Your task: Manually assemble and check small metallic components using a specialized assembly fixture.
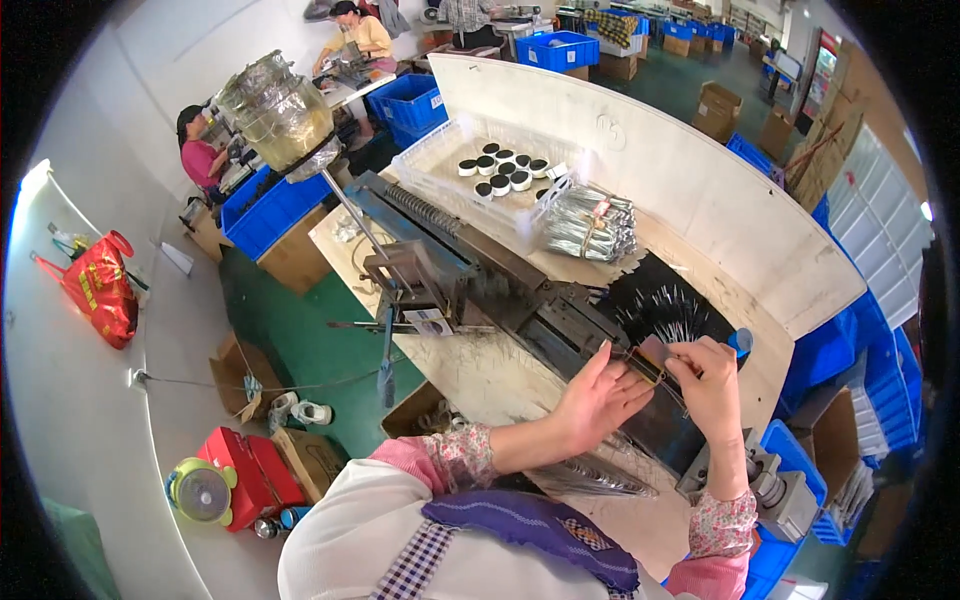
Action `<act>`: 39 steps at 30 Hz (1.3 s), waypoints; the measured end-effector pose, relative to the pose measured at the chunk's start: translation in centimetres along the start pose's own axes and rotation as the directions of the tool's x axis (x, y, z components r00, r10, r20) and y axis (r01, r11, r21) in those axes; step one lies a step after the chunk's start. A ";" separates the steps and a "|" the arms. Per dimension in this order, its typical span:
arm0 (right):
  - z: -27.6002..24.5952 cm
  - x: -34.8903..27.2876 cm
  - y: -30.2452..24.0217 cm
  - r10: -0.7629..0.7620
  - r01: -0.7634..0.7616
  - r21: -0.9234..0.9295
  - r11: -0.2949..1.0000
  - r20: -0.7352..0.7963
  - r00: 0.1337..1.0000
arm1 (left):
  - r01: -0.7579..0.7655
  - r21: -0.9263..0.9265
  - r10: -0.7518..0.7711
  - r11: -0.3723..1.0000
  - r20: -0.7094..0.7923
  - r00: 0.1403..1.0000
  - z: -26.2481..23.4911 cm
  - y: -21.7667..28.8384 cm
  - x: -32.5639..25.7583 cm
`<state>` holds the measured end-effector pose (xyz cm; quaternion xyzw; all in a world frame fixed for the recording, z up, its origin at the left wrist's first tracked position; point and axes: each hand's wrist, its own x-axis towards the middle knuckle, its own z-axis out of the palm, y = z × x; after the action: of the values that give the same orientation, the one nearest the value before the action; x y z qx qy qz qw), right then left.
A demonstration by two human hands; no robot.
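Right of centre, the left hand (598, 398) lay open, fingers touching a thin metal strip (652, 368). The right hand (708, 380) pinched it closed.

A factory assembly workshop is shown. Stacked blue plastic crates (558, 48) and cardboard boxes (716, 108) are seen on a green floor (300, 340). A metal feeding machine (470, 285) is mounted on a worn workbench (700, 190), and seated workers (200, 155) are seen at other stations.

White tray (437, 160) with black-white discs (505, 172) on worktop (700, 230); silver packet bundle (592, 222) beside; red bag (98, 285) on floor.
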<state>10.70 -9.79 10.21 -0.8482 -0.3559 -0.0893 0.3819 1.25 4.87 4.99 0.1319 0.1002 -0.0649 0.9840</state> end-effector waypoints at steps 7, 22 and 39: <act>0.6 -0.8 0.2 -0.072 0.080 -0.084 0.993 0.096 0.993 | 0.019 0.003 -0.019 1.000 -0.005 1.000 -0.5 -0.4 -0.3; -1.2 -0.4 0.2 -0.030 0.031 0.046 0.998 -0.036 0.999 | -0.035 0.154 0.032 0.987 0.024 0.999 -0.5 -0.2 0.4; 1.4 -1.7 -6.2 0.274 -0.031 -0.588 0.808 0.329 0.904 | 0.003 0.037 0.007 0.999 -0.283 0.959 -0.6 -1.6 1.2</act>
<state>5.08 -6.90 12.19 -0.9492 -0.3121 0.0150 0.0365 2.10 3.34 3.75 0.1581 0.2386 -0.0462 0.9571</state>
